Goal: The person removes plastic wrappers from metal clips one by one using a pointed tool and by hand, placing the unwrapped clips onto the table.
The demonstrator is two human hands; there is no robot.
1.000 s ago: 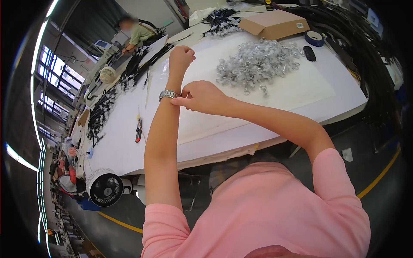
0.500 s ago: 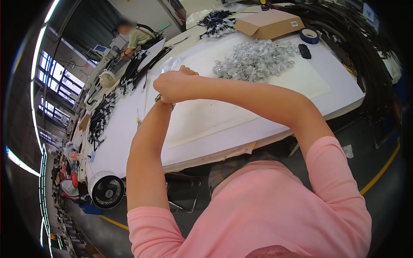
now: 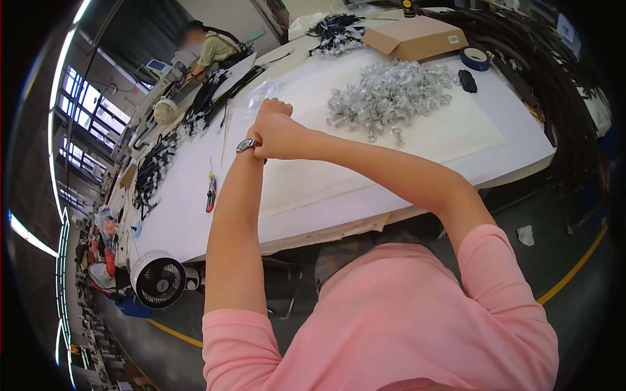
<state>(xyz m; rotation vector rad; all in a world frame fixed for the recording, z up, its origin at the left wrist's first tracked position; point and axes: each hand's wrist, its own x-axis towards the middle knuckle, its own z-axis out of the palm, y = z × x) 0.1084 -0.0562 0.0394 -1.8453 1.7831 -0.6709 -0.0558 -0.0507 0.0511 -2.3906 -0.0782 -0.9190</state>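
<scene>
My left hand [image 3: 276,105] is closed in a fist above the white table, with nothing visible in it. A metal wristwatch [image 3: 246,144] circles my left wrist. Over the left wrist, just beyond the watch, lies my right hand [image 3: 282,138], its fingers wrapped round the wrist and partly hidden behind it. To the right of both hands is a heap of small clear-wrapped metal pieces [image 3: 391,98] on a pale sheet [image 3: 313,176]. Clear plastic film [image 3: 261,91] lies just behind my left hand.
A cardboard box [image 3: 417,38], blue tape roll [image 3: 475,58] and black object [image 3: 467,81] are at the back right. Red-handled tool [image 3: 210,195] and black cords [image 3: 153,173] lie left. A fan [image 3: 160,282] stands by the table edge. A co-worker [image 3: 212,49] sits beyond.
My right hand has gone from touching the watch with thumb and fingers to wrapping round the left wrist. My left fist has come lower, nearer to me.
</scene>
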